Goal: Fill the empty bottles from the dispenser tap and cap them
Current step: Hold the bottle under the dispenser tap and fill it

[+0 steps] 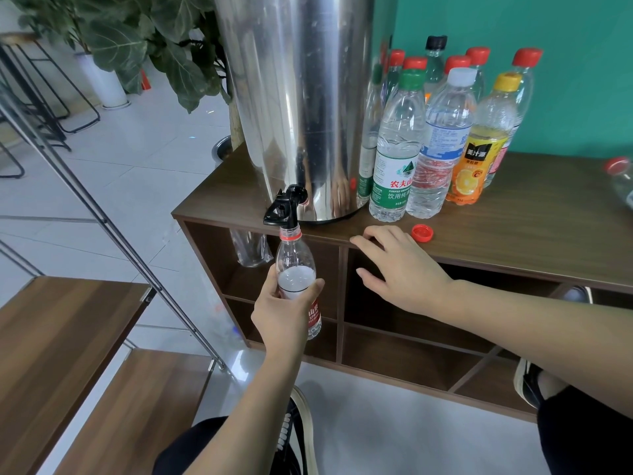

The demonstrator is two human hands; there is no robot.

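Clenched around a clear plastic bottle with a red label (pixel 297 275), the left hand (pixel 282 315) holds its open neck just under the black plastic tap (pixel 285 208) of the tall steel dispenser (pixel 294 97). At three o'clock the right hand (pixel 404 269) rests open, fingers spread, on the brown wooden cabinet's edge (pixel 513 248), a loose red screw cap (pixel 422 232) just beside it. Behind stand capped bottles, one green-labelled (pixel 394 159) "农夫山", one orange-labelled (pixel 478 159).
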